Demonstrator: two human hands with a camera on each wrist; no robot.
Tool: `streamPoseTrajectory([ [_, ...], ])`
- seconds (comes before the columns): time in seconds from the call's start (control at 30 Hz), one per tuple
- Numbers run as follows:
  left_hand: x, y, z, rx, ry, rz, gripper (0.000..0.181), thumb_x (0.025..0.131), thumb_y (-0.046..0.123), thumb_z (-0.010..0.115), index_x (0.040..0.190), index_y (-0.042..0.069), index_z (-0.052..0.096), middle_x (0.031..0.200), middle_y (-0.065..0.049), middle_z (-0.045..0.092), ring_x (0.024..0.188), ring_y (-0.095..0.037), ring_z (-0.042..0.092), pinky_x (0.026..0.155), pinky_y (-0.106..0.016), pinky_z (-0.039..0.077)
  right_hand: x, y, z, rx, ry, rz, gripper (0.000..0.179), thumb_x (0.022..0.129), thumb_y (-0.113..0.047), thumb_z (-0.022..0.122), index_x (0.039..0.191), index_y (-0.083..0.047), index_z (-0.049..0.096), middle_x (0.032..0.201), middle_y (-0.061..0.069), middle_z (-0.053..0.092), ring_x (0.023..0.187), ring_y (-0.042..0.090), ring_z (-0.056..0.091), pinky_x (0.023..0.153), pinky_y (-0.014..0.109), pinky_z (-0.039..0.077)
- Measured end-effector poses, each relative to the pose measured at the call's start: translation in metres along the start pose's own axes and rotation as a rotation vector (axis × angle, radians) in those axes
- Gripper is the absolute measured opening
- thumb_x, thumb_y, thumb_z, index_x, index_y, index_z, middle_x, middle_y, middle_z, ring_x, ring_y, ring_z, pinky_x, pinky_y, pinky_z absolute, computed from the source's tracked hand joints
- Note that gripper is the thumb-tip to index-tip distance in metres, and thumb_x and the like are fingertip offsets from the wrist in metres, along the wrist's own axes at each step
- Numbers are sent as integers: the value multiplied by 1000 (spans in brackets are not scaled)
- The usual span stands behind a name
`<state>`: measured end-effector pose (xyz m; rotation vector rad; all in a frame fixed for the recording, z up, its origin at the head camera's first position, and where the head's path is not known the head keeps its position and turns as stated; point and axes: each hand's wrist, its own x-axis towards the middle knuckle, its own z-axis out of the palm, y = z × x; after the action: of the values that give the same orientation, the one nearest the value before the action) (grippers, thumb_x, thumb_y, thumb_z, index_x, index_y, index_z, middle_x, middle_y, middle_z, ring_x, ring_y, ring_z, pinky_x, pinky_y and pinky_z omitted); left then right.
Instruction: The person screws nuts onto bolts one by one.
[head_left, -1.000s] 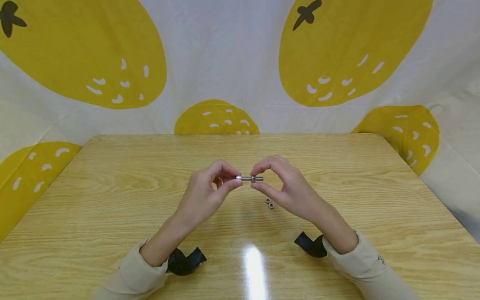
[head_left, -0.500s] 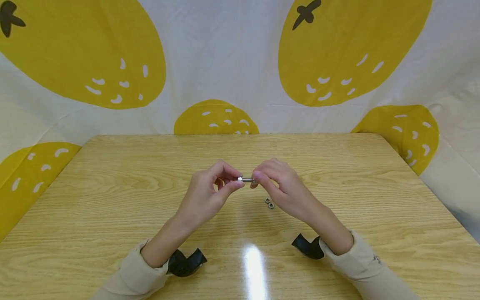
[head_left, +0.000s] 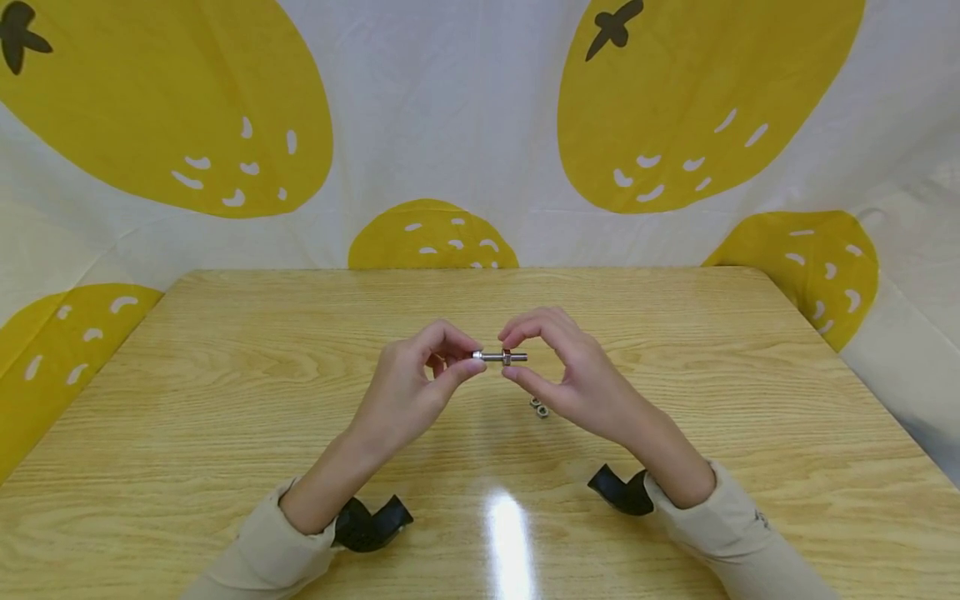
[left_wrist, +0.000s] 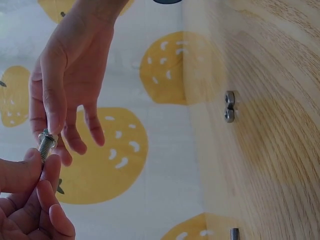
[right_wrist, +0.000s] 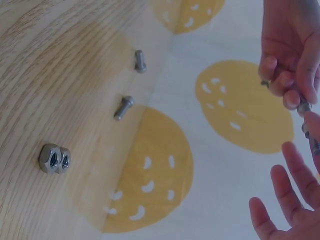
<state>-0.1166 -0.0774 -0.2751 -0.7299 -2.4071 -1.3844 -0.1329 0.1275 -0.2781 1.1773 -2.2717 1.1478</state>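
My left hand point(head_left: 408, 387) pinches a silver bolt point(head_left: 492, 357) by its head and holds it level above the table. A hex nut point(head_left: 507, 357) sits partway along the threads, with the bolt's end sticking out to its right. Around this nut my right hand point(head_left: 585, 379) has thumb and index fingertips, one below and one above, right at its sides. The left wrist view shows the right thumb against the nut point(left_wrist: 47, 137), the other fingers spread. In the right wrist view, the fingers partly hide the bolt.
Two loose nuts point(head_left: 542, 412) lie together on the wooden table point(head_left: 262, 400), below the right hand. Two more bolts point(right_wrist: 124, 107) lie on the table in the right wrist view. A white cloth with yellow fruit shapes point(head_left: 442, 125) hangs behind the table.
Half a second ago the right hand was rolled over the nut, covering the bolt's end. It has since rolled back, thumb below and index finger above. The left hand has stayed put.
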Motion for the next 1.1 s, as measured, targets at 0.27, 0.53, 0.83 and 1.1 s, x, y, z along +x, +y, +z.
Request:
streamPoseTrajectory([
  [0.27,0,0,0,-2,3,-10,13,82,10,70,93,6,63,79,0,68,64,-9,53,59,-21,45,0,4,2,14,19,-35,20,84,-4,67,102,-7,59,103,2,61,100,16,52,86,29,44],
  [0.53,-1,0,1,-13,-8,-6,13,82,9,70,93,6,63,78,0,68,63,-9,52,58,-22,45,-1,1,4,-41,-12,67,9,93,-15,57,88,-11,64,97,-2,63,98,14,52,82,31,44],
  [0.83,0,0,1,-5,-6,-5,12,83,10,69,93,6,63,78,0,67,64,-9,52,58,-21,45,-2,-3,2,-47,-69,181,19,90,-23,63,104,-11,61,104,-3,61,103,14,50,87,37,43],
  [1.1,0,-1,0,-2,1,-1,13,83,11,69,93,6,63,79,0,68,65,-8,54,60,-21,46,0,-2,2,-38,-18,44,31,82,-6,70,109,-6,54,107,2,58,103,16,51,90,33,42],
])
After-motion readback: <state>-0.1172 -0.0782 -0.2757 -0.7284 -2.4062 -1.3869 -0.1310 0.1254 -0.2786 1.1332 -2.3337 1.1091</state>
